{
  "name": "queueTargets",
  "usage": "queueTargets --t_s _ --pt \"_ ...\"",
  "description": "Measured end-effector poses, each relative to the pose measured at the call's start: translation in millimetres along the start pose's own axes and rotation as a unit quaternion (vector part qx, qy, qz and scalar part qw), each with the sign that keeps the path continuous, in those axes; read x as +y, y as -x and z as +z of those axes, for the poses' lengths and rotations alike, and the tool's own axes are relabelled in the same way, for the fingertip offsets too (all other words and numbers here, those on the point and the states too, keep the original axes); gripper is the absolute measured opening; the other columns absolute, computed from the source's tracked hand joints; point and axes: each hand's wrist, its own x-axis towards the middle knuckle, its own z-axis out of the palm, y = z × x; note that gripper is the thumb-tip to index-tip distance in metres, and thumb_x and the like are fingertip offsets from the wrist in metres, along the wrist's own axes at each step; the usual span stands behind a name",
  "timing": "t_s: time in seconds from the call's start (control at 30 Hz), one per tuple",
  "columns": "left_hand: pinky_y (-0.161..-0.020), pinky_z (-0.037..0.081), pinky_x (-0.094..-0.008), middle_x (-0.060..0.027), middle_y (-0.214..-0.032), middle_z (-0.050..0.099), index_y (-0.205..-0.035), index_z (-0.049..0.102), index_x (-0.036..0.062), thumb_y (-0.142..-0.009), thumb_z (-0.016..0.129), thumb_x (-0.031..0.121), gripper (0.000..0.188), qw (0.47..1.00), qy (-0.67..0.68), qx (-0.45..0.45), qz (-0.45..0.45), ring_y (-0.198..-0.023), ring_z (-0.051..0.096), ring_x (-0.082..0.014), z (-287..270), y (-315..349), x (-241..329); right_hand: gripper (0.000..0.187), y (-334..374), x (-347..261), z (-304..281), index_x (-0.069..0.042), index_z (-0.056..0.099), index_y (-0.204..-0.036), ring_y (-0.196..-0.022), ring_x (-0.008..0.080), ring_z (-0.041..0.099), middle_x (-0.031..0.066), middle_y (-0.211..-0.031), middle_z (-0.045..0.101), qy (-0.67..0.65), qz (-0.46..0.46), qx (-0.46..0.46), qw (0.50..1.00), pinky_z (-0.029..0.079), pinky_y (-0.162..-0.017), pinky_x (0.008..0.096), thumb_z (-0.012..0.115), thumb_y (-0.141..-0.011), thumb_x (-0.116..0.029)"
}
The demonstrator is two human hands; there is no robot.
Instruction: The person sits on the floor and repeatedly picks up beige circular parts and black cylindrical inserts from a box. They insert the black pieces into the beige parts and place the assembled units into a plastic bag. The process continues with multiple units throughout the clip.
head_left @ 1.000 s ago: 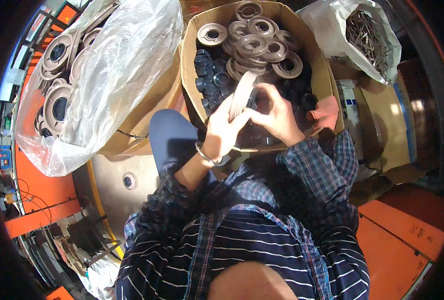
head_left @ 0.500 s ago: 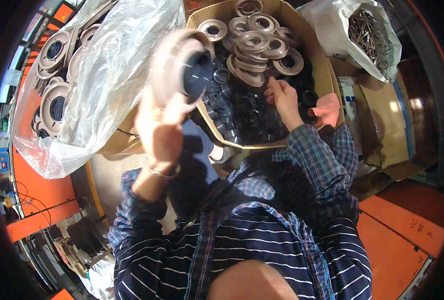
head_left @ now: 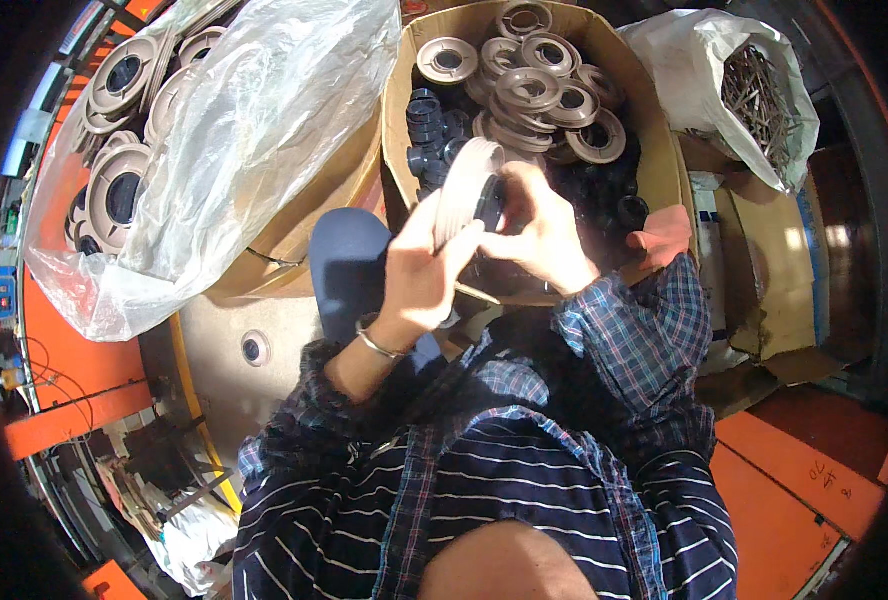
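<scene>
A beige flanged plastic ring (head_left: pixel 459 196) is held tilted on edge over the near left part of an open cardboard box (head_left: pixel 394 130). My left hand (head_left: pixel 419 270) grips its rim from the left, fingers behind it and thumb at the near side. A black round insert (head_left: pixel 488 204) sits at the ring's right face. My right hand (head_left: pixel 546 238) is closed on that insert, thumb below and fingers above. Beige rings (head_left: pixel 532 90) lie heaped at the far side of the box, with black round plastic parts (head_left: pixel 426 115) around them.
To the left, a clear plastic bag (head_left: pixel 294 110) partly covers more beige rings (head_left: pixel 122 200) with black centres. At right stand a white sack (head_left: pixel 664 70) of thin metal strips and a pink cloth (head_left: pixel 662 238) at the box's edge. A small ring (head_left: pixel 255 348) lies on the floor.
My left hand has brought the beige ring rightward and lower, toward my right hand. My right hand has moved left from above the black parts and taken hold of the insert.
</scene>
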Motion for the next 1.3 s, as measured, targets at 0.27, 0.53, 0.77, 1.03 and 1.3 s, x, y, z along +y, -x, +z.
queueTargets --t_s 0.27,0.53,0.77,1.03,1.3 --pt "-0.107 0.040 -0.0364 -0.0227 -0.146 0.044 -0.141 0.044 -0.0003 -0.089 0.066 0.015 0.059 0.931 -0.311 -0.118 0.147 -0.133 0.048 -0.0320 1 11 -1 0.056 4 6 4 -0.003 0.060 -0.103 -0.045 0.0180 0.058 0.0083 -0.066 0.064 -0.536 0.355 -0.080 0.762 0.047 -0.037 0.0290 0.035 -0.102 -0.053" --pt "-0.096 0.047 -0.0312 -0.0128 -0.121 0.063 -0.130 0.052 -0.0035 -0.094 0.061 0.012 0.040 0.999 0.032 0.036 0.002 -0.109 0.061 -0.0203 1 2 -4 0.060 -1 -8 8 -0.002 0.054 -0.120 -0.087 0.0256 0.067 0.0194 -0.102 0.066 -0.003 0.077 0.007 0.997 0.053 -0.080 0.0342 0.078 -0.079 -0.038" --pt "-0.097 0.046 -0.0301 -0.0124 -0.122 0.062 -0.128 0.055 -0.0032 -0.098 0.055 0.016 0.036 0.998 0.048 0.043 -0.015 -0.110 0.060 -0.0189 -5 -4 -18 0.064 -2 -10 5 0.000 0.051 -0.125 -0.098 0.0281 0.068 0.0211 -0.108 0.066 0.109 0.072 -0.035 0.991 0.054 -0.085 0.0350 0.078 -0.080 -0.039" --pt "-0.095 0.046 -0.0302 -0.0137 -0.116 0.064 -0.124 0.057 -0.0043 -0.097 0.054 0.015 0.033 0.995 0.089 0.021 -0.025 -0.107 0.061 -0.0193 -8 -9 -21 0.070 -1 -10 2 -0.001 0.054 -0.118 -0.094 0.0395 0.067 0.0240 -0.107 0.065 0.171 0.057 -0.069 0.981 0.054 -0.083 0.0435 0.072 -0.078 -0.055" --pt "-0.089 0.049 -0.0316 -0.0138 -0.114 0.065 -0.120 0.059 -0.0045 -0.098 0.054 0.015 0.030 0.997 0.079 -0.003 0.010 -0.100 0.063 -0.0209 -8 -9 -26 0.064 1 6 5 0.001 0.055 -0.110 -0.090 0.0409 0.066 0.0257 -0.104 0.063 0.204 -0.008 -0.054 0.977 0.055 -0.078 0.0442 0.073 -0.077 -0.051"
